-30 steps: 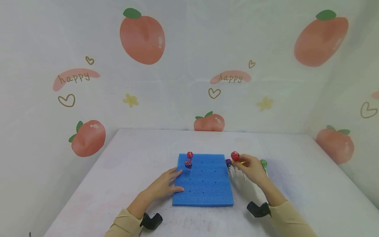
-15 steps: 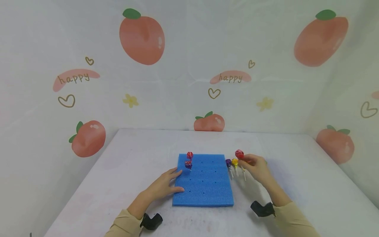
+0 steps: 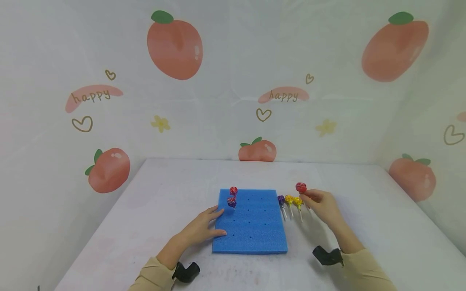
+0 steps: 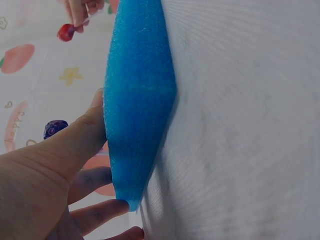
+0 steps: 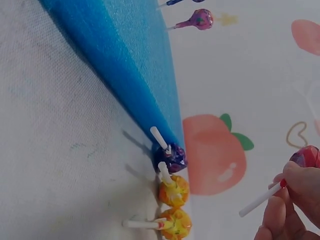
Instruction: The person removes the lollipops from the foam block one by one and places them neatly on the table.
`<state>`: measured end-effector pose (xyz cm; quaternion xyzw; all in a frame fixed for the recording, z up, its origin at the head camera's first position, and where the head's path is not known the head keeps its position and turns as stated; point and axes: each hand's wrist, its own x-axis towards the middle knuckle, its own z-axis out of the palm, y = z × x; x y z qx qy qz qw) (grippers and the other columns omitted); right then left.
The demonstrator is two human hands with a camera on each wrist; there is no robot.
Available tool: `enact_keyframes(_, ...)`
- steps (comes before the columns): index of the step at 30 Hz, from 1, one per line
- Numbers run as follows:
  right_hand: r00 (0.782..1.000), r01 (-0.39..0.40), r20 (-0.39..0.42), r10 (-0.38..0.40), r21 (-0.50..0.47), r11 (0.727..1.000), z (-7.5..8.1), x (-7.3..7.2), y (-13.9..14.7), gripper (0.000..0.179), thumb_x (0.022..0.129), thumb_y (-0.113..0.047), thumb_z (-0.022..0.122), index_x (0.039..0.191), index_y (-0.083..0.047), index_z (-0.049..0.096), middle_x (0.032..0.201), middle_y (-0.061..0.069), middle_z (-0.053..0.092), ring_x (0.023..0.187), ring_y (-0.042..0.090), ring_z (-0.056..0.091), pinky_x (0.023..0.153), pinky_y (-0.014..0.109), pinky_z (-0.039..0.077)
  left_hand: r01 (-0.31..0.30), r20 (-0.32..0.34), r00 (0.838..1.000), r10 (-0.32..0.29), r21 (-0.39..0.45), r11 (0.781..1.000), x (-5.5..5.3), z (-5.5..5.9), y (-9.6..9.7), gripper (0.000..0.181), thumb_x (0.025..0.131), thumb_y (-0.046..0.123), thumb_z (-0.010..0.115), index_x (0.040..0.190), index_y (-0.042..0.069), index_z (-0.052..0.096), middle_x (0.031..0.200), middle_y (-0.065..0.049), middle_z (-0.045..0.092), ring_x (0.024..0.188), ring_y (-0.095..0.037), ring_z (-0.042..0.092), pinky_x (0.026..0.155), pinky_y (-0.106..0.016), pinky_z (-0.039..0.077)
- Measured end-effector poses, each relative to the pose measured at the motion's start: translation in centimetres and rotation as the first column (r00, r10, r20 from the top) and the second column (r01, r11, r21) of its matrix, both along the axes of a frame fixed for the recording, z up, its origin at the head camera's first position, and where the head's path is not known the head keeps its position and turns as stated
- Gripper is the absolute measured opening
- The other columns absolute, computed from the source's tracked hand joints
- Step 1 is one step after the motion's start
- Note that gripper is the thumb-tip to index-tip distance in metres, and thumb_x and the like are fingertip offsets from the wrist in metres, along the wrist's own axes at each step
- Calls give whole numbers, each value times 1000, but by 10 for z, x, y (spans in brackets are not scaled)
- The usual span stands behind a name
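Yellow lollipops (image 3: 298, 202) lie between the hands, left (image 3: 198, 228) spread against foam (image 3: 249, 230), right (image 3: 324, 207) pinching red lollipop (image 3: 301, 187)

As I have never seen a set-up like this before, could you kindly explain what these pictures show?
There is no robot, only a person working bare-handed. The widest picture comes from a camera worn on the head, looking forward and down; the other two come from a camera on each wrist. On the white table lies a blue board with small holes; two lollipops stand in it, towards its far left corner. Beside its right edge lie a purple lollipop and two yellow lollipops. The left hand touches the board's left edge; the right hand pinches a red lollipop above the table.
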<state>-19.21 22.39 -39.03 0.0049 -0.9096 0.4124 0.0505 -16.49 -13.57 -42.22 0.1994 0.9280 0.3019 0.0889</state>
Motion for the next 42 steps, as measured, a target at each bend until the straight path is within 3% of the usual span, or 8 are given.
enact_keyframes(8,1000,21,7,-22,16,1000,-1,0,4,37,92,-23,60,114,6,63,115,26,64,93,31,64,78,35,57,4,-4,1000,-4,-3,1000,-1,-2,-1,72,82,39,69,140,4,42,148,-23,33,136,-44,31,108,-58,30)
enact_keyframes(15,996,43,78,-45,33,999,-2,-1,9,41,93,-27,57,119,3,60,122,25,60,102,34,60,88,44,54,-1,-2,1000,1,-10,1000,-1,-2,-1,72,82,39,68,140,5,42,148,-23,33,136,-44,31,108,-58,30)
enact_keyframes(29,997,54,44,-59,98,994,-2,0,22,40,94,-22,55,119,9,58,119,30,58,93,36,62,73,36,58,4,-12,1000,-4,-21,1000,-1,-2,0,72,82,39,68,140,5,42,148,-23,33,136,-44,32,108,-58,31)
enact_keyframes(36,994,68,78,-77,112,991,-2,0,29,42,95,-24,53,122,8,56,113,28,62,85,26,61,70,30,56,11,-11,1000,-11,-19,1000,0,-1,0,72,82,38,68,139,4,42,148,-24,34,135,-45,32,108,-58,31)
enact_keyframes(42,990,89,99,-99,106,990,-2,-1,34,45,95,-26,53,125,7,54,118,29,60,93,33,61,76,35,58,8,-2,1000,-8,-11,1000,0,1,0,71,82,37,69,139,4,42,148,-23,33,136,-44,32,108,-58,31)
